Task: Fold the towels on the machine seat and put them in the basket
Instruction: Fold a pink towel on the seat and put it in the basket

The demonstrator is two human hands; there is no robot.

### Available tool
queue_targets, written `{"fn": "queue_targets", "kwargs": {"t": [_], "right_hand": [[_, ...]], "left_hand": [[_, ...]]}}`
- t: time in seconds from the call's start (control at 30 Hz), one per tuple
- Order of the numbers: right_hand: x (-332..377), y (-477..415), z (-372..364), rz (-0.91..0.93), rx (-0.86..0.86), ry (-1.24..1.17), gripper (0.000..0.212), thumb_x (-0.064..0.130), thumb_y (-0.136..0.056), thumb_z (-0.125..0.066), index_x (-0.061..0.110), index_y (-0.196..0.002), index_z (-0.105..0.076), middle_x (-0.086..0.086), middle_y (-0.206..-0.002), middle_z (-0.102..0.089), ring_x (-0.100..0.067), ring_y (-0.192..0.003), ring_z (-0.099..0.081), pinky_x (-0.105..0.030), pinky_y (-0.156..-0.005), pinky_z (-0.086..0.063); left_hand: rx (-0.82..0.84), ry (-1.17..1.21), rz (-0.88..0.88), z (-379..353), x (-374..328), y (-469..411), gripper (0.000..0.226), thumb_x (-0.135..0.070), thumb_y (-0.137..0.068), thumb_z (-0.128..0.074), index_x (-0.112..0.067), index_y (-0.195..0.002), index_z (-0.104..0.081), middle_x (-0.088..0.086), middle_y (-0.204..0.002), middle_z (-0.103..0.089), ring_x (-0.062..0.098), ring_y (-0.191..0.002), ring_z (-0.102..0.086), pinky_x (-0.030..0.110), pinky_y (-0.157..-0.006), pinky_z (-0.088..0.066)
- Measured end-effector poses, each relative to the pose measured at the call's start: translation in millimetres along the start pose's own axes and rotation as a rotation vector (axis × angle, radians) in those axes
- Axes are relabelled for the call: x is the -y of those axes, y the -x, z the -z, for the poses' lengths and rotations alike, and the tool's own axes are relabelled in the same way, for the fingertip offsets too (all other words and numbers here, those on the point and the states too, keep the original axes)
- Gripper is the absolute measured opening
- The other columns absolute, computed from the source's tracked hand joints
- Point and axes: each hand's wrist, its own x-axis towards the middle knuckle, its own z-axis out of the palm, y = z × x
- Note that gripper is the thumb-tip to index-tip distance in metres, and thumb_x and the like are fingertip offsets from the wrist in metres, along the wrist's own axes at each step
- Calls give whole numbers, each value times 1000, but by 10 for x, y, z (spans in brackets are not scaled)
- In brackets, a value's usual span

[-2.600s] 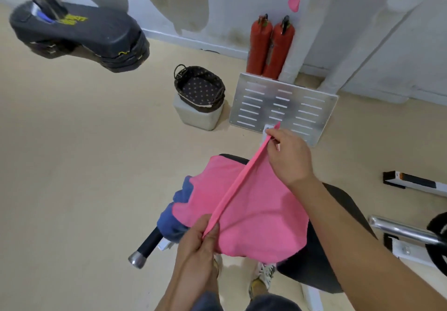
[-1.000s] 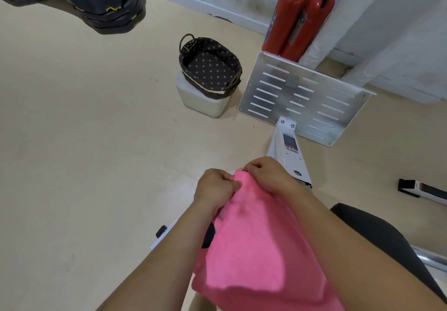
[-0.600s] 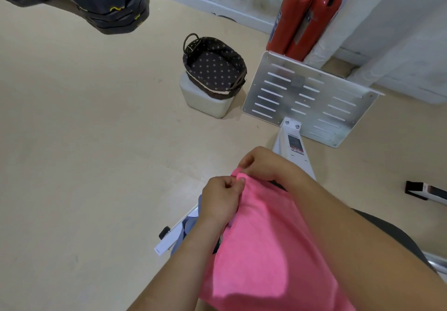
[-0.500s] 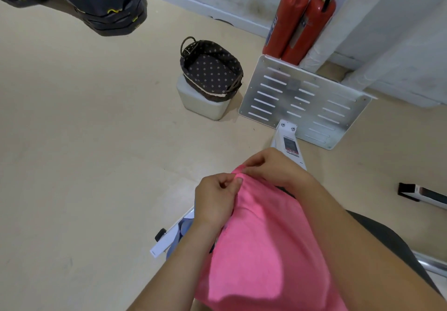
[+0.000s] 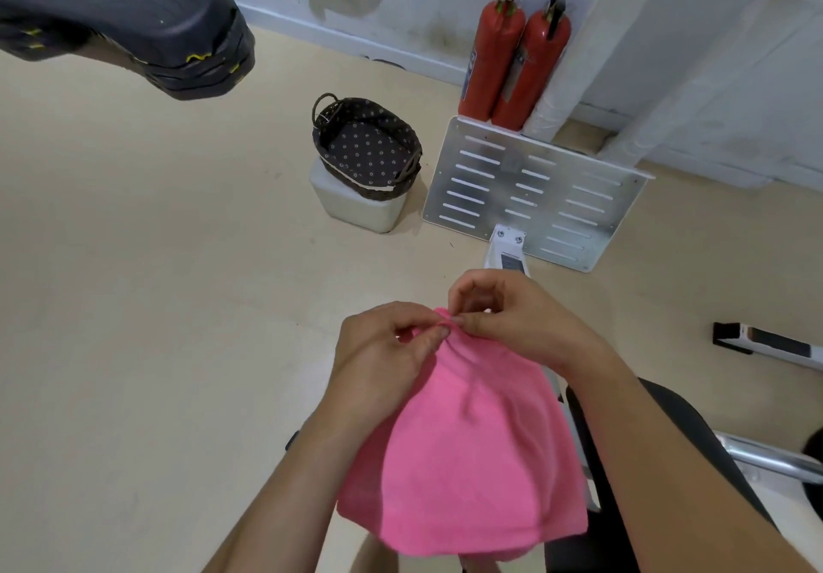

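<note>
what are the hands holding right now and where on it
Both the left hand and the right hand pinch the pink towel at its bunched top edge, side by side; the rest hangs below.

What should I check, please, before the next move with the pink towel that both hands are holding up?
1. Left hand pinches the pink towel at its top edge: ok.
2. Right hand pinches the same edge, right beside it: ok.
3. Corners matched: cannot tell, the hands cover them.
4. Fold finished: probably not ok, the towel hangs wide.
5. Basket upright on the white box, opening up: ok.
6. Other towels on the seat: cannot tell, the towel hides most of it.
</note>
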Motion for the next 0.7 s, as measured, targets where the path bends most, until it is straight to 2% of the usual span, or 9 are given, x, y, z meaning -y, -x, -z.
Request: {"fn": "queue_targets", "kwargs": {"t": [0.07,0.17,0.23,0.33,0.4,0.5,0.57,0.63,0.7], "right_hand": [[12,96,56,34,53,-3,12,-1,-85,-63,8,-90,-68,-12,-91,-70,-15,-87,-64,-30,-86,-50],[80,289,122,16,178,23,21,3,-84,-67,17,-99,-72,-4,-100,-72,-20,-101,-64,-33,-97,-48],[138,412,137,-7,228,104,25,8,-81,-72,25,-99,-73,6,-101,-71,-14,-103,-63,-27,-96,-47],[176,549,109,-1,210,309,16,21,-76,-78,32,-83,-68,4,-93,-64,-18,-94,-59,-40,-92,-47],[204,634,95,3,203,477,20,33,-73,-78,36,-75,-58,5,-95,-58,-18,-93,-56,-43,-89,-46],[311,791,76,-8,289,626,26,35,-76,-76,37,-69,-51,15,-107,-48,-8,-90,-51,-26,-82,-43],[369,893,73,13,355,742,29,35,-76,-74,39,-68,-48,13,-120,-44,-7,-92,-49,-24,-83,-43],[400,1010,100,33,368,867,20,35,-74,-72,36,-70,-53,8,-126,-43,-14,-100,-50,-33,-88,-47],[377,1135,178,40,339,1020,11,34,-76,-69,29,-84,-64,5,-118,-48,-18,-98,-52,-36,-84,-49]], "left_hand": [[13,68,43,51,-119,57,24,-13,-78,-75,-36,-71,-76,-19,-82,-73,0,-84,-66,22,-80,-51],[25,89,22,136,-294,186,28,-12,-78,-76,-38,-68,-76,-16,-79,-73,1,-81,-67,21,-78,-51],[35,61,-45,205,-425,289,26,-10,-77,-76,-35,-69,-76,-14,-77,-73,2,-78,-67,18,-74,-51],[49,69,-114,320,-634,472,20,-4,-75,-76,-24,-73,-76,-11,-74,-74,-1,-72,-66,14,-69,-49],[67,131,-131,410,-777,610,13,-1,-74,-76,-14,-76,-77,-2,-75,-75,6,-74,-67,19,-72,-53],[113,236,-179,553,-978,812,10,0,-71,-75,-7,-76,-76,7,-76,-74,13,-76,-67,25,-74,-55],[163,255,-229,622,-1097,918,9,-6,-68,-74,-11,-74,-77,6,-76,-74,14,-75,-67,23,-72,-53],[201,261,-275,675,-1207,1022,9,-9,-66,-74,-16,-72,-77,5,-75,-73,14,-74,-66,23,-71,-52],[221,295,-316,731,-1299,1112,7,-14,-66,-78,-16,-72,-77,6,-75,-73,17,-74,-65,25,-70,-52]]}}
